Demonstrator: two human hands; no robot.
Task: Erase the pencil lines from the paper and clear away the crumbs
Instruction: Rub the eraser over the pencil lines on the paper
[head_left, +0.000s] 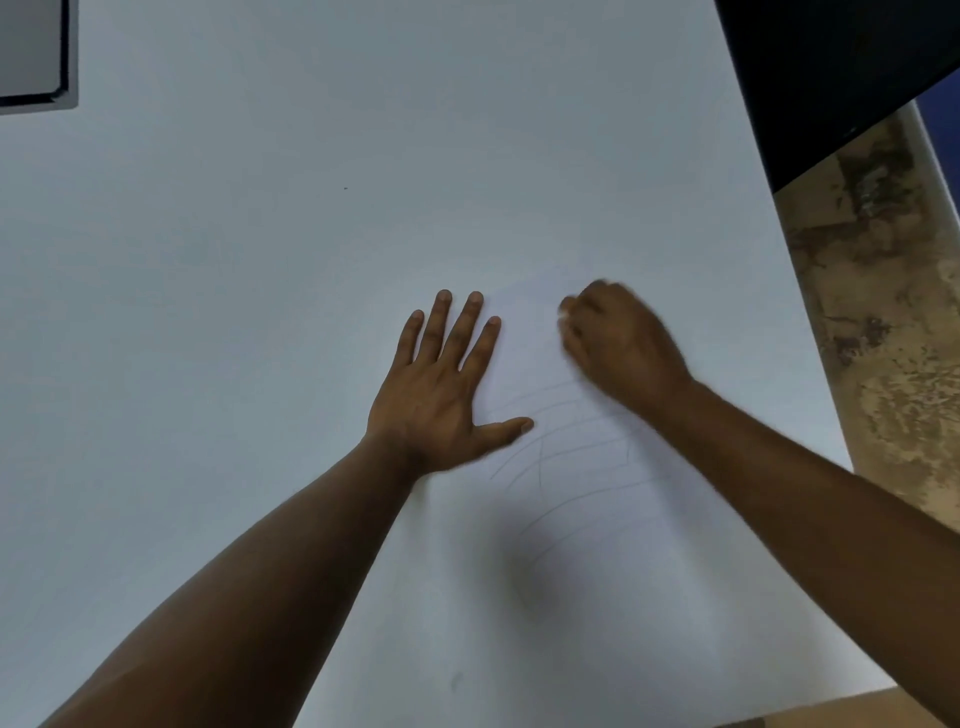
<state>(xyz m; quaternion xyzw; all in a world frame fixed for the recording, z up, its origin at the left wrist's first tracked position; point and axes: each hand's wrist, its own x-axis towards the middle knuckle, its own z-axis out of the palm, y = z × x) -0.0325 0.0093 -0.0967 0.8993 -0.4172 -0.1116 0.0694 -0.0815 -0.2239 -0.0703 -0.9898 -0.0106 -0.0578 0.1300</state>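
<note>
A white sheet of paper (576, 499) lies on the white table (260, 260), hard to tell apart from it. Faint curved pencil lines (576, 447) cross the sheet's middle. My left hand (447, 384) lies flat on the sheet's left part, fingers spread, palm down. My right hand (618, 343) is blurred, fingers curled shut at the sheet's upper part. A small white bit (563, 312) shows at its fingertips, probably an eraser. Crumbs are too small to make out.
A grey and black flat object (36, 52) lies at the far left corner. A dark panel (841, 67) fills the top right. The table's right edge runs diagonally, with mottled brown floor (883, 312) beyond it.
</note>
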